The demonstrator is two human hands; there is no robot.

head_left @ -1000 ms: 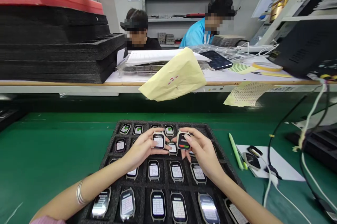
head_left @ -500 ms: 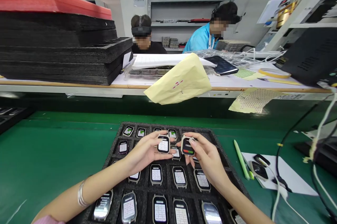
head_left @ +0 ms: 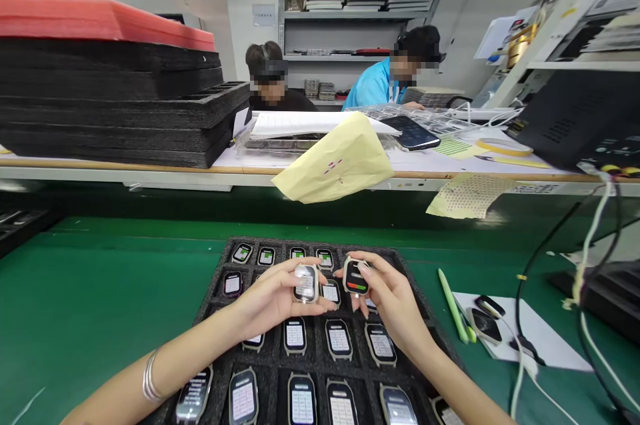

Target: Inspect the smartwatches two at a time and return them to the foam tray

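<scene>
Between the thumb and fingers of my left hand (head_left: 280,288) is a strapless smartwatch (head_left: 305,283), its pale screen catching a glare. My right hand (head_left: 387,285) grips a second smartwatch (head_left: 355,276) whose dark screen shows a red and green bar; the thumb rests at the screen's edge. Both are held over a black foam tray (head_left: 270,372) with several watch cases in its compartments. Most of those, like the watch (head_left: 295,335) below my hands, show white grid screens; the back row shows green patches. My hands and forearms hide some compartments.
A pen (head_left: 453,305) and a white sheet with a charging puck (head_left: 485,325) lie right of the tray, beside hanging cables (head_left: 520,305). Ahead, a raised shelf edge (head_left: 240,176) carries stacked black foam (head_left: 100,105), papers and a phone (head_left: 411,132). Two people sit beyond.
The view has tilted slightly upward and shifted. The watch in my left hand has tilted, so glare now covers part of its screen. Both hands keep their hold.
</scene>
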